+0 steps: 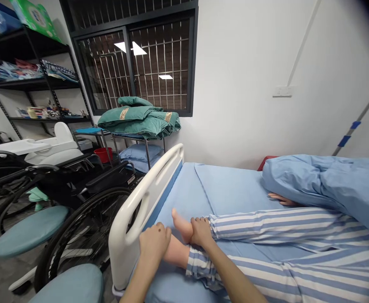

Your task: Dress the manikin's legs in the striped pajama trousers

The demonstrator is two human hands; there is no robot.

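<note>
Down at the foot of the bed (230, 185), just inside the white footboard (168, 168), there's a pair of bare feet. Left hand (155, 239) is curled over the near foot (174, 253), right hand (201, 231) is wrapped round the ankle of the far foot (180, 223), toes up. The legs are in blue-and-white striped trousers (266, 225), pretty wrinkled. Past the wheelchair (92, 181) sits a red bucket (103, 155), can't see what's in it. The black rack (17, 83) has folded cloth (18, 71), bottles and bits (45, 112), plus a green pack (35, 19) up top.
</note>
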